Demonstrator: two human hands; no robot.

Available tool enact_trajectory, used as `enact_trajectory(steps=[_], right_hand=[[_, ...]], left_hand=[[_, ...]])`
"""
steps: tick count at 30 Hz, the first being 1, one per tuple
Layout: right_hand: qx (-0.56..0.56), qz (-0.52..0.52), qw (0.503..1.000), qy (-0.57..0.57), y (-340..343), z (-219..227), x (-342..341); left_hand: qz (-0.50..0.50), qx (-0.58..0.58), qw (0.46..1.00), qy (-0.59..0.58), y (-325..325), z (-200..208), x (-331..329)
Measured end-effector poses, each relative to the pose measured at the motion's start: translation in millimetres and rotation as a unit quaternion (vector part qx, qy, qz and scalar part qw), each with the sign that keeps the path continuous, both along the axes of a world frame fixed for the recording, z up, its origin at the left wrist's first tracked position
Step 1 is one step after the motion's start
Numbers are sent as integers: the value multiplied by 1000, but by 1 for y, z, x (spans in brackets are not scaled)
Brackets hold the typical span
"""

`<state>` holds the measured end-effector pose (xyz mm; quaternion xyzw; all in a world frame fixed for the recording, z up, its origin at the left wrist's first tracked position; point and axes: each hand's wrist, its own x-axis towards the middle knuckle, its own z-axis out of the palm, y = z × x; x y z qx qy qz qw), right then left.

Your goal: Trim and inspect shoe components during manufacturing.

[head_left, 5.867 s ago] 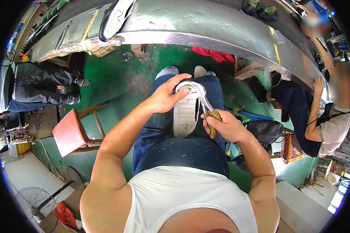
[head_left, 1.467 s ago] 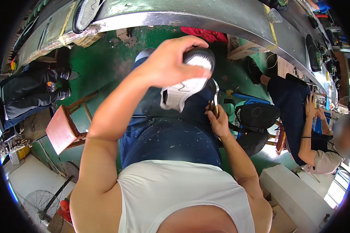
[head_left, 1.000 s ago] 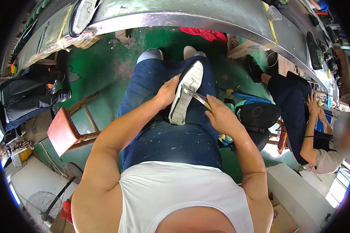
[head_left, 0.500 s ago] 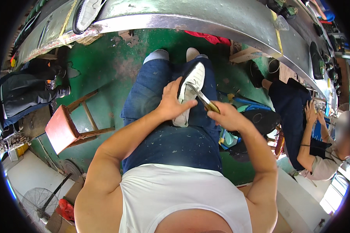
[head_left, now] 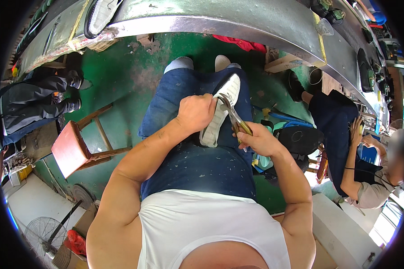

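Note:
A shoe [head_left: 215,124] lies bottom up along my thighs, its pale, seamed underside facing me and its toe pointing away. Dark edging runs round the toe. My left hand [head_left: 195,113] is closed at the shoe's left edge, thumb and fingers bunched beside the pliers' jaws; the fingertips are partly hidden. In my right hand [head_left: 259,141] are metal pliers [head_left: 234,117], with the fingers wrapped round the handles. Their jaws rest on the left side of the shoe's underside, a little behind the toe.
A long metal bench [head_left: 184,24] crosses ahead, with another shoe [head_left: 99,18] on it at left. A red-topped stool [head_left: 71,148] stands left, near another person's legs [head_left: 40,103]. At right, a seated co-worker [head_left: 368,179] works by the bench. Blue items and a black seat [head_left: 298,139] are nearby.
My left hand has gone from lying spread on the shoe to closed at its edge. The pliers have turned steeper and their jaws have shifted slightly; my right grip has changed.

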<state>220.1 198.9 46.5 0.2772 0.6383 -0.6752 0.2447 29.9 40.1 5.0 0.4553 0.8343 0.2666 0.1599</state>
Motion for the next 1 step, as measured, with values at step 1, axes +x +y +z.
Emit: enact_trajectory(steps=[1], right_hand=[[2, 0, 1000, 1, 0, 0, 1]], left_hand=[[-7, 15, 1000, 4, -2, 1, 3]])
